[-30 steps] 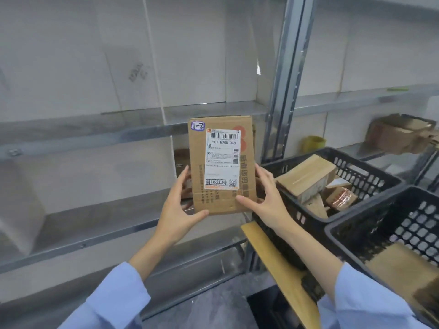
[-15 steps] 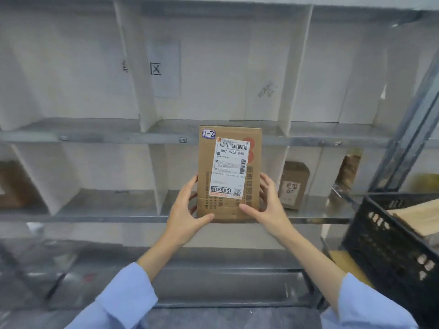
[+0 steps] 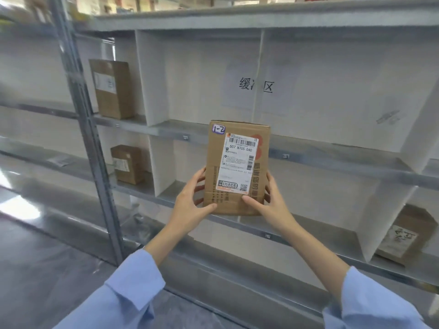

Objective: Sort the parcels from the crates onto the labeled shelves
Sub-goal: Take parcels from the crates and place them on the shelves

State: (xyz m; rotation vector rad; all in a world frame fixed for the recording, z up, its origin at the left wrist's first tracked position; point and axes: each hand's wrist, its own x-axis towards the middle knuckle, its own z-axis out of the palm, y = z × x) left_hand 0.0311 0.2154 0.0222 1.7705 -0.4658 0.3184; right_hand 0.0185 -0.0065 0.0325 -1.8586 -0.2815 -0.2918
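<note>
I hold a brown cardboard parcel (image 3: 237,167) upright in front of the metal shelves (image 3: 332,155). It bears a white shipping label and a small sticker reading "1-2" at its top left corner. My left hand (image 3: 192,203) grips its lower left edge, thumb on the front face. My right hand (image 3: 268,203) grips the lower right edge the same way. The parcel hangs in the air before a middle compartment, its base hiding part of the shelf edge below.
White dividers split the shelves into compartments. A paper sign with printed characters (image 3: 256,86) hangs on the back wall. Other parcels stand at upper left (image 3: 111,89), mid left (image 3: 127,163) and lower right (image 3: 403,236). A grey upright post (image 3: 88,129) stands at left.
The view has swung left away from the black crates, which have left the frame. The parcel stays held in both hands, now in front of different compartments.
</note>
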